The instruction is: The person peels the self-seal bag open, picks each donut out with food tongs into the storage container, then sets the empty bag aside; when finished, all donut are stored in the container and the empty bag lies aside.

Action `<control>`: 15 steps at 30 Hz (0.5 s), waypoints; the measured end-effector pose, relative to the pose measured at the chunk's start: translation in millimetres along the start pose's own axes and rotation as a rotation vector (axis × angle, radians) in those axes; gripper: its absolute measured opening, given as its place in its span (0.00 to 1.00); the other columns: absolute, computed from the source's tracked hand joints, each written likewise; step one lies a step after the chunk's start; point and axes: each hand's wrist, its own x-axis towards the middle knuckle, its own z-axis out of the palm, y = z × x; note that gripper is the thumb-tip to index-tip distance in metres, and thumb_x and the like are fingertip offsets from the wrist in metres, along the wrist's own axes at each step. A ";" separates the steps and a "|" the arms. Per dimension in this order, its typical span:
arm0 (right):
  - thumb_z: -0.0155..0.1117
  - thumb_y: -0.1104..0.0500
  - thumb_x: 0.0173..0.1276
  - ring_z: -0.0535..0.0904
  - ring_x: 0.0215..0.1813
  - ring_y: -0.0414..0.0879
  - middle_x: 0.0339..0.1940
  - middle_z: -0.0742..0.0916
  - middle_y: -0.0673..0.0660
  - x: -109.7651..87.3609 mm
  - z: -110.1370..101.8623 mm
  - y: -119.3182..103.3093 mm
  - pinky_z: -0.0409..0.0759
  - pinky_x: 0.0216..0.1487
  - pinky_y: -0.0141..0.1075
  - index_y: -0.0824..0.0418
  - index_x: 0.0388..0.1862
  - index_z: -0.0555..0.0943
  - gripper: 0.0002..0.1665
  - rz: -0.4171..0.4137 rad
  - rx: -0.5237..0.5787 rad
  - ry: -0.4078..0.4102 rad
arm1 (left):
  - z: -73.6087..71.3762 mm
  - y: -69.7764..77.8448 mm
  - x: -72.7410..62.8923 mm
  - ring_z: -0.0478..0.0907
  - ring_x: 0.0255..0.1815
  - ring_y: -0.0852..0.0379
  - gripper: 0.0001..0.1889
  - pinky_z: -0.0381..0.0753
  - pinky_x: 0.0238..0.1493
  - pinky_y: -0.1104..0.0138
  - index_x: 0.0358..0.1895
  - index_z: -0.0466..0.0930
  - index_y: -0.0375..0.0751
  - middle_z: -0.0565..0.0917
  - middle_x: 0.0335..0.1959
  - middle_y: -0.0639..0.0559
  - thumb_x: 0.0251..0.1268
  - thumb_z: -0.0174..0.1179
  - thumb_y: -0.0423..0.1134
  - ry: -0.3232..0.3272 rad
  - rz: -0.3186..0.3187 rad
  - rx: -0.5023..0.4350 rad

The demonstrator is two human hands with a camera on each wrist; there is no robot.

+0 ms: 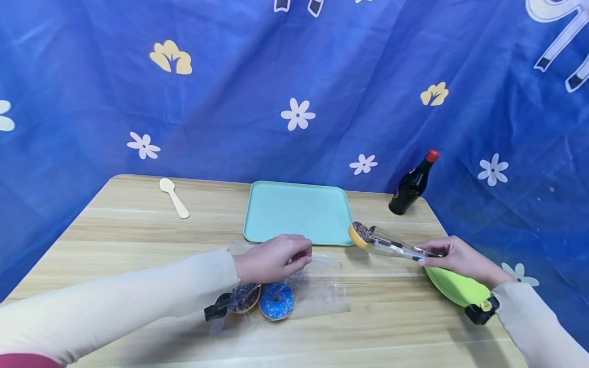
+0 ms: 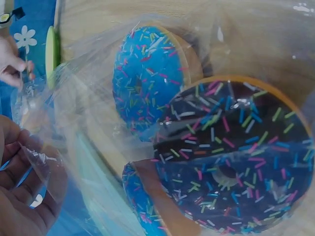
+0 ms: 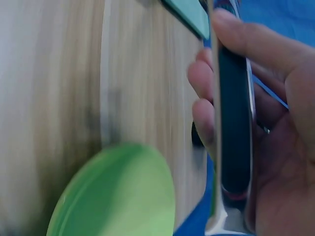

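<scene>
My right hand [image 1: 453,260] grips metal tongs [image 1: 395,249] with dark handle panels. Between the tong tips is a doughnut [image 1: 361,234] with dark sprinkled icing, held above the table by the near right corner of the tray. My left hand [image 1: 276,259] pinches the edge of a clear plastic bag [image 1: 324,289] with curled fingers. Inside the bag are a blue-iced doughnut [image 1: 276,301] and a chocolate-iced doughnut [image 1: 243,298], partly under the left wrist. In the left wrist view a second blue doughnut [image 2: 141,204] shows behind the chocolate one.
A teal tray [image 1: 299,212] lies at the back middle. The green plate [image 1: 460,287] sits at the right, partly beneath my right forearm. A dark bottle [image 1: 409,189] with a red cap stands back right, and a cream spoon [image 1: 175,198] lies back left. Blue cloth [image 1: 221,112] hangs behind.
</scene>
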 end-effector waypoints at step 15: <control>0.76 0.60 0.67 0.88 0.55 0.55 0.53 0.91 0.65 115.5 59.1 -82.8 0.85 0.57 0.50 0.68 0.57 0.87 0.22 -0.246 -0.199 0.187 | 4.0 -1.2 -0.1 0.68 0.29 0.68 0.09 0.72 0.34 0.73 0.35 0.76 0.50 0.75 0.29 0.61 0.81 0.57 0.39 0.008 0.003 -0.003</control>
